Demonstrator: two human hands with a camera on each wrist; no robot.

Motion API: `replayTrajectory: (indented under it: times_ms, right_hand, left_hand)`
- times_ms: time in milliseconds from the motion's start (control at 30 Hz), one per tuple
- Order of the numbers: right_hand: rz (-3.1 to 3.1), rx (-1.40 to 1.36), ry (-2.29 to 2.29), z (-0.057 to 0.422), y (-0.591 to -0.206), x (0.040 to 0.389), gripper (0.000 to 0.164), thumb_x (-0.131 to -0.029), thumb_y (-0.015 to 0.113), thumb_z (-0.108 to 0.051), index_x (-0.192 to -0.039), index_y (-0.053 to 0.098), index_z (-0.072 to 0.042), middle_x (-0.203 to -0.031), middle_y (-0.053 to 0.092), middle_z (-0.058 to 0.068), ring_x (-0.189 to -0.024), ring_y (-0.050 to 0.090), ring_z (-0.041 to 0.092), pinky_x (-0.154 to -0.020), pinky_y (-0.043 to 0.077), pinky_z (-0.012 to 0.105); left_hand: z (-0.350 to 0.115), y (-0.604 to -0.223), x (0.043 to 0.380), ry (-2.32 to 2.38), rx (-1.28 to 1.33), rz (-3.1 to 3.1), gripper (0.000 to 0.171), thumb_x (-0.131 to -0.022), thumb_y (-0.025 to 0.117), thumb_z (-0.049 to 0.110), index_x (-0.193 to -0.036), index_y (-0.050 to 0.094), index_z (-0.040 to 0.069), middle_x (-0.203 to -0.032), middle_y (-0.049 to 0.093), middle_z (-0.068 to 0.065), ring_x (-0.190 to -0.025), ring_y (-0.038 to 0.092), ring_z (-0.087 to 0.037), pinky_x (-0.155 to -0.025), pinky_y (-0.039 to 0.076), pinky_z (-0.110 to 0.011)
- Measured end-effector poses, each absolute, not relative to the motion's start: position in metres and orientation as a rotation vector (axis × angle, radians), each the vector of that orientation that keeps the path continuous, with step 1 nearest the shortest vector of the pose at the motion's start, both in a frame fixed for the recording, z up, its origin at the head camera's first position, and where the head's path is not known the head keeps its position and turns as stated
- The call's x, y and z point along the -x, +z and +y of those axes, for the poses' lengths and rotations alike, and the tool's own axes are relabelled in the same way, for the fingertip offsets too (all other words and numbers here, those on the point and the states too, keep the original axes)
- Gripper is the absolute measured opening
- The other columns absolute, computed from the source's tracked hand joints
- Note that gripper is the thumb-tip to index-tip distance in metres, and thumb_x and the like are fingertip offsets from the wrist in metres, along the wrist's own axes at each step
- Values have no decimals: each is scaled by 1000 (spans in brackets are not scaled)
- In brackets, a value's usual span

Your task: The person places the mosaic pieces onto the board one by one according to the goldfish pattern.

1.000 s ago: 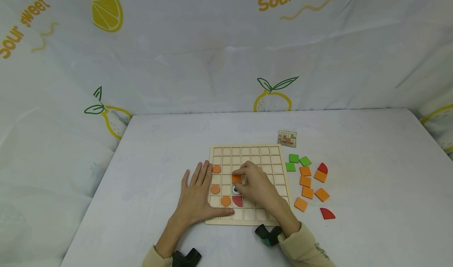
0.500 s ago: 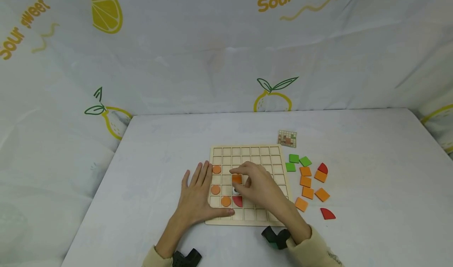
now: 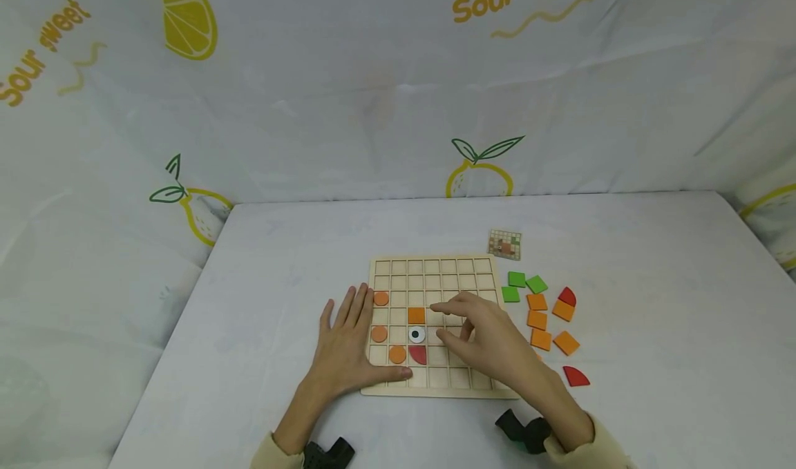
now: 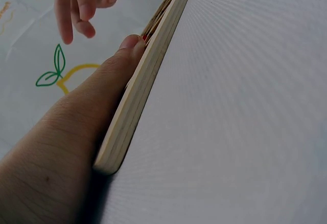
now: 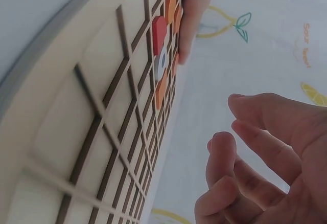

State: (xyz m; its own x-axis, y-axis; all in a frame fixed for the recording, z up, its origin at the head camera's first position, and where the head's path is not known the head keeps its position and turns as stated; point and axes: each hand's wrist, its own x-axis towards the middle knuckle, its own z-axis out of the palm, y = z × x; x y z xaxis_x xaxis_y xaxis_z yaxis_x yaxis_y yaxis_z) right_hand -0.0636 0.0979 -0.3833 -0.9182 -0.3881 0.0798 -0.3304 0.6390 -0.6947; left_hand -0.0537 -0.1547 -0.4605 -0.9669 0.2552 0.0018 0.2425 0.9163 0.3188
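A square wooden grid board lies on the table. Flat across its left edge rests my left hand, fingers straight and thumb along the lower cells. Over the middle of the board hovers my right hand, thumb and index finger apart with nothing between them; the right wrist view shows its fingers loosely bent. Set in the cells are an orange square tile, a white eye disc just below it, a red quarter-circle tile under that, and several orange discs towards the left.
Right of the board lie several orange squares, green squares and two red quarter-circle tiles. A small patterned card sits past the board's far right corner. Behind the table hangs a white lemon-print cloth.
My right hand has drawn back to the right from the orange square tile, its finger and thumb now apart. That tile and the eye disc are uncovered. My left hand has stayed put.
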Motion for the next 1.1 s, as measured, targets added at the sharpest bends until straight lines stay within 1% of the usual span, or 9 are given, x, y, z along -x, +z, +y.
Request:
replayTrajectory:
  times_ms: [133, 300, 467, 633, 767, 833, 933, 1000, 1100]
  right_hand:
    - [2793, 606, -1137, 110, -383, 58, 33, -86, 80, -10, -119, 76, -10, -109, 74, 5, -63, 48, -2, -52, 43, 18]
    - [2799, 567, -1126, 124, -385, 52, 34, -85, 81, -9, -119, 76, -9, -112, 74, 6, -63, 47, -4, -49, 41, 18]
    - [2822, 567, -1163, 140, -386, 46, 35, -83, 81, -5, -117, 76, -6, -114, 73, 7, -63, 48, -5, -50, 43, 18]
    - [2895, 560, -1134, 157, -388, 43, 34, -82, 83, -8, -116, 77, -9, -114, 74, 5, -64, 47, -6, -51, 41, 18]
    - [2925, 596, -1144, 172, -391, 43, 34, -81, 84, -6, -114, 77, -6, -102, 72, 3, -61, 45, -7, -48, 40, 19]
    - [2928, 597, -1150, 179, -392, 43, 35, -80, 84, -4, -114, 77, -5, -100, 70, 3, -60, 46, -8, -47, 40, 19]
    - [2938, 555, -1126, 191, -394, 43, 36, -80, 85, -5, -115, 77, -4, -102, 72, 6, -61, 48, -7, -47, 42, 19]
    - [2936, 495, -1105, 199, -394, 44, 36, -80, 86, -7, -115, 76, -4, -109, 73, 10, -62, 51, -6, -46, 44, 20]
    - [2943, 427, -1067, 209, -393, 45, 38, -80, 87, -10, -115, 76, -2, -110, 73, 14, -65, 54, -4, -46, 45, 21]
  left_hand:
    - [-155, -461, 53, 493, -394, 3046, 143, -61, 68, 88, -164, 14, 5, -174, 9, -9, -163, 9, -28, -126, 7, -63]
    - [-155, -461, 53, 480, -389, 3050, 143, -61, 68, 88, -164, 14, 6, -174, 9, -8, -163, 8, -28, -126, 6, -62]
    - [-156, -461, 53, 495, -390, 3044, 143, -60, 69, 88, -164, 14, 6, -174, 9, -8, -163, 9, -28, -126, 6, -62]
    - [-156, -462, 53, 495, -397, 3050, 143, -61, 68, 88, -164, 14, 6, -174, 9, -9, -163, 9, -28, -126, 7, -63]
    - [-156, -462, 54, 486, -395, 3048, 144, -61, 68, 89, -164, 12, 6, -174, 7, -7, -163, 7, -27, -126, 6, -62]
    - [-156, -463, 54, 482, -390, 3039, 144, -61, 68, 89, -164, 9, 7, -174, 5, -6, -163, 5, -26, -126, 5, -61]
    - [-156, -463, 54, 486, -387, 3029, 145, -61, 67, 89, -164, 8, 8, -174, 3, -5, -163, 3, -24, -127, 3, -60]
    - [-156, -463, 54, 489, -390, 3032, 144, -61, 67, 89, -164, 8, 8, -174, 4, -5, -163, 3, -25, -127, 3, -60]
    - [-156, -464, 54, 491, -403, 3049, 143, -61, 66, 90, -164, 11, 7, -174, 7, -7, -163, 7, -27, -126, 6, -62]
